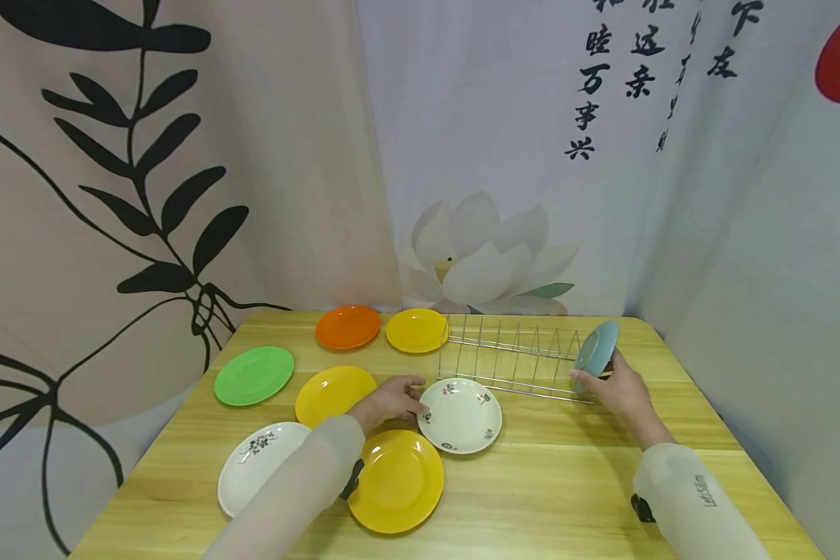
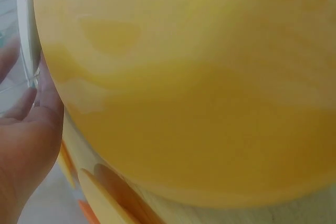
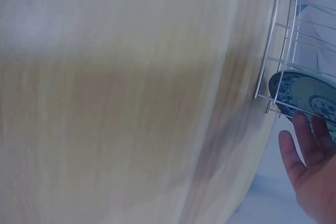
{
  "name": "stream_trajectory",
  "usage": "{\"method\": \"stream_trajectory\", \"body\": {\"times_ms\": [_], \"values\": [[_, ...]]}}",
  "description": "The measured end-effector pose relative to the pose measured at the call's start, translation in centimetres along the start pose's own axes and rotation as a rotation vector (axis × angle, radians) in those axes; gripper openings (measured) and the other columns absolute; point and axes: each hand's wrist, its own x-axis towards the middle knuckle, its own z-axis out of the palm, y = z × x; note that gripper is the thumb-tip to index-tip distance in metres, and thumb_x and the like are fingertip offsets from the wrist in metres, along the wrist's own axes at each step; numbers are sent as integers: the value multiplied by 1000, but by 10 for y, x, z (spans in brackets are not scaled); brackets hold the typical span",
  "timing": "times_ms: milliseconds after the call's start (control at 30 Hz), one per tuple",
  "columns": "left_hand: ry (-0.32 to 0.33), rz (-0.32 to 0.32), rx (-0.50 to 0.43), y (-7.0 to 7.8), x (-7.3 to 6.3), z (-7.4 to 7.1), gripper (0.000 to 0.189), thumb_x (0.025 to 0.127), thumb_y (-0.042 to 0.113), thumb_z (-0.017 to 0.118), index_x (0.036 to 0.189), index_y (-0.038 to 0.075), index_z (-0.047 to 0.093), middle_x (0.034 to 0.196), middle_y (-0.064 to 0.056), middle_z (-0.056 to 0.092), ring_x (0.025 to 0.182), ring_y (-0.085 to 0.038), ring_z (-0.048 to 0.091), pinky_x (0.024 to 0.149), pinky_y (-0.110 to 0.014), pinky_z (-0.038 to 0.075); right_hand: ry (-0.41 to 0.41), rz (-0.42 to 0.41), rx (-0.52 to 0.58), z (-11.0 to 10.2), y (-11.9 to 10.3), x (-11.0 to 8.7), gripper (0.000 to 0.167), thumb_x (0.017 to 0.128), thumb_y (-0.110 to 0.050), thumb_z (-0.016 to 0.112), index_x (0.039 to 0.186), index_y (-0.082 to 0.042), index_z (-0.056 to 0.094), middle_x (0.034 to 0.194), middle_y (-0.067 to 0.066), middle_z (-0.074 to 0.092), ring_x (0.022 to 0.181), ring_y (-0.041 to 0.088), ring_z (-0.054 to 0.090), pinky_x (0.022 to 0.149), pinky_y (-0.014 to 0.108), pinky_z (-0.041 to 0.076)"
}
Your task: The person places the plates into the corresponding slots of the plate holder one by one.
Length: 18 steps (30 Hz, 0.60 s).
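My right hand (image 1: 626, 389) holds a small blue plate (image 1: 596, 350) tilted upright at the right end of a wire dish rack (image 1: 511, 358). The thumb lies on its left face and the fingers are behind it. In the right wrist view, blue patterns show on the plate (image 3: 302, 93) beside the rack's end wires. My left hand (image 1: 390, 400) pinches the left rim of a white plate (image 1: 460, 416) with small printed motifs, in front of the rack. A large yellow plate (image 2: 199, 103) fills most of the left wrist view, just beside the left fingers.
Left of the rack lie a yellow plate (image 1: 416, 330) and an orange plate (image 1: 348, 327). A green plate (image 1: 254, 376), another yellow plate (image 1: 332, 389) and an oval white dish (image 1: 255, 467) spread over the wooden table (image 1: 532, 498). Printed curtains hang behind it.
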Motion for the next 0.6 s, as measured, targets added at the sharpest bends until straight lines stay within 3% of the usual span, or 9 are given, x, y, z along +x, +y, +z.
{"method": "stream_trajectory", "body": {"times_ms": [100, 267, 367, 600], "values": [[2, -1, 7, 0, 0, 1, 65, 86, 1, 76, 144, 1, 48, 108, -12, 55, 91, -21, 57, 76, -32, 58, 20, -24, -1, -4, -3, 1, 106, 89, -62, 63, 159, -4, 10, 138, 32, 45, 117, 49, 53, 90, 62, 48], [7, -5, 7, 1, -1, 1, 65, 85, 0, 76, 144, 1, 48, 107, -12, 55, 90, -21, 57, 75, -31, 58, 11, -47, -97, -9, -11, 9, 111, 87, -67, 61, 160, -11, -1, 146, 37, 32, 121, 53, 46, 92, 67, 43], [8, -14, 7, 1, -1, 1, 67, 85, -1, 76, 145, 3, 48, 107, -11, 55, 90, -22, 57, 75, -30, 58, -10, -38, -139, -10, -13, 13, 113, 87, -67, 62, 159, -9, -3, 147, 40, 27, 124, 56, 41, 94, 70, 40], [0, 5, 6, 1, -2, 2, 69, 83, -8, 75, 145, 2, 48, 105, -12, 57, 91, -22, 56, 76, -31, 58, -24, 3, -127, -5, -7, 9, 120, 84, -72, 61, 158, -4, -5, 145, 38, 32, 120, 53, 47, 91, 66, 45]]}}
